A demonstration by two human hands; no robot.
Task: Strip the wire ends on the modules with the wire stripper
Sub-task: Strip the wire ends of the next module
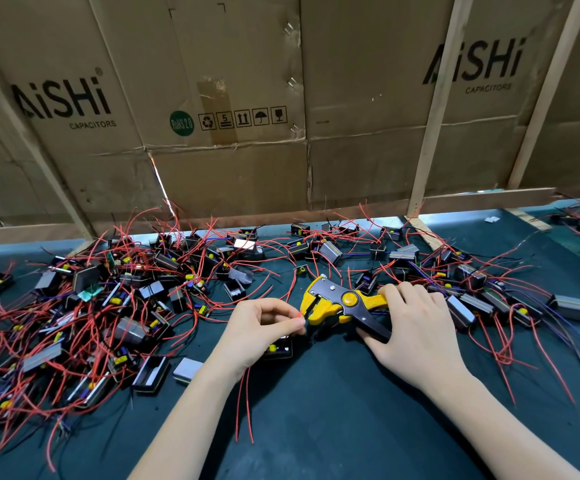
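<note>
Feeding step. Left hand (264, 327) pinches a red wire end (299, 315) at the mouth of the wire stripper (337, 303). Right hand (410, 327) grips its handles. Held module (280, 348) sits just below the stripper's mouth. Next, likely: seat wire, squeeze.

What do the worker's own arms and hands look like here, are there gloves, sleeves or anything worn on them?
Both are bare. The left hand and right hand wear no gloves, and no rings, watch or wristband show. Both forearms are uncovered right down to the bottom edge of the picture, so no sleeve is in view. The fingernails look short and plain.
</note>
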